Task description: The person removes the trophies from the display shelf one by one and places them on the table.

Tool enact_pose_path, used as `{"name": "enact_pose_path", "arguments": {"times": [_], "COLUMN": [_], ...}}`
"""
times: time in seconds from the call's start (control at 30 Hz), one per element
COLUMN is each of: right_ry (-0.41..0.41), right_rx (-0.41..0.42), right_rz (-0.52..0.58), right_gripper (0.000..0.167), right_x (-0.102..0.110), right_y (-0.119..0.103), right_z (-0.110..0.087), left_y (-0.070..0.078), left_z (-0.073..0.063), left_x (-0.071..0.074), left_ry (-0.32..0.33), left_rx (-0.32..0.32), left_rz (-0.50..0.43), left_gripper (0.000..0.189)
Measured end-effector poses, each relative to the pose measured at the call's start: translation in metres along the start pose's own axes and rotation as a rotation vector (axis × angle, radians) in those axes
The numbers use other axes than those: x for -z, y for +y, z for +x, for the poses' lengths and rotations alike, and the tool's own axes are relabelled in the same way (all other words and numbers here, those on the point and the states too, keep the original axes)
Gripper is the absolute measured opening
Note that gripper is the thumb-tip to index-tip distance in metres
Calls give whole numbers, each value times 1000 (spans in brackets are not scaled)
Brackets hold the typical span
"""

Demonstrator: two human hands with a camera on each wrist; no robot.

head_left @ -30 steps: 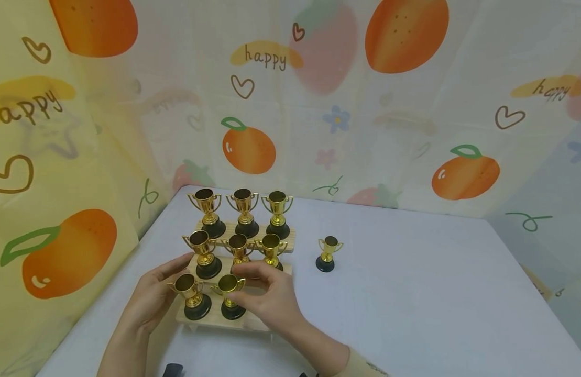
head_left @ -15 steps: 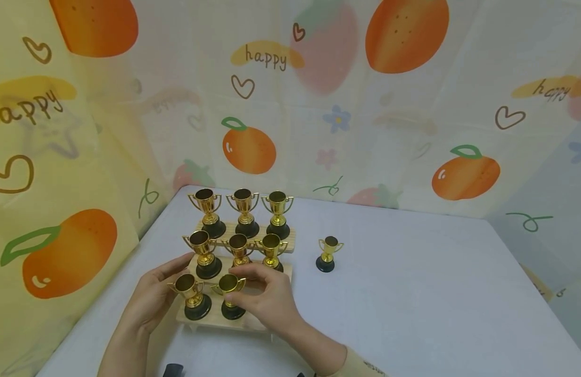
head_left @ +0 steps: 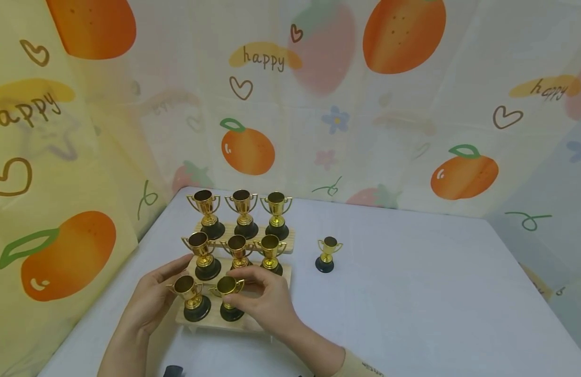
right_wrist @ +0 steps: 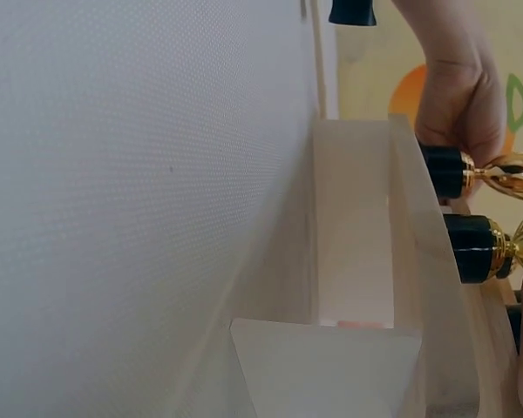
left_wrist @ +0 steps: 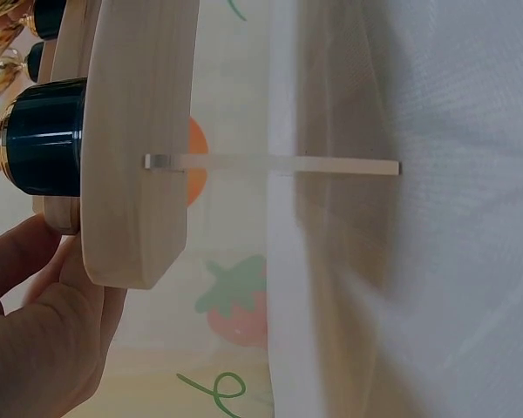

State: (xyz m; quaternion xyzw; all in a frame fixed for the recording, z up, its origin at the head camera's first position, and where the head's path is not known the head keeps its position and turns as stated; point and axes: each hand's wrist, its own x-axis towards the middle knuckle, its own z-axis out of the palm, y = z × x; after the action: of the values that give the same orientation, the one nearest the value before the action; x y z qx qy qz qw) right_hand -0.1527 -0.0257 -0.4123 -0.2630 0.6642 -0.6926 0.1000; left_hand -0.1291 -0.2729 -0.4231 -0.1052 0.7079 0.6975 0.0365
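My right hand (head_left: 266,301) pinches a small gold trophy (head_left: 226,286) with a black base, thumb in front and forefinger behind. This trophy stands upright on the front step of the tiered wooden stand (head_left: 219,324). Left of it on the same step is another trophy (head_left: 185,286). My left hand (head_left: 153,296) grips the stand's left side; the left wrist view shows its fingers (left_wrist: 22,252) at the end of a plank. Three trophies line the middle step and three larger ones, among them a trophy (head_left: 243,201), the back step. My right hand covers the front step's right part.
A lone small trophy (head_left: 326,255) stands on the white-covered table (head_left: 413,293), right of the stand. Fruit-printed cloth (head_left: 337,152) hangs behind and to the left. A dark object (head_left: 173,370) shows at the bottom edge.
Both hands keep their places and the pinched trophy stays on the front step. The head view has shifted very slightly.
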Motion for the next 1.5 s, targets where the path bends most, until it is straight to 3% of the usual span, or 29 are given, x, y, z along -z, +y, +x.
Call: {"name": "enact_pose_path", "arguments": {"times": [0.6,1.2,1.5], "right_ry": [-17,-18,-1], "right_rx": [10,330,283], "right_rz": [-4,-195,-137], "right_gripper": [37,30,30], "right_x": [8,33,50], "right_y": [-15,-20,-21], "right_z": [-10,-31,-37], "left_y": [-2,-4,-3], "left_z": [0,2,2], "left_x": [1,1,1], "left_ry": [1,-2,-4], "left_rx": [2,-9,-19], "left_rz": [-1,-10,0], "left_gripper": [61,60,59]}}
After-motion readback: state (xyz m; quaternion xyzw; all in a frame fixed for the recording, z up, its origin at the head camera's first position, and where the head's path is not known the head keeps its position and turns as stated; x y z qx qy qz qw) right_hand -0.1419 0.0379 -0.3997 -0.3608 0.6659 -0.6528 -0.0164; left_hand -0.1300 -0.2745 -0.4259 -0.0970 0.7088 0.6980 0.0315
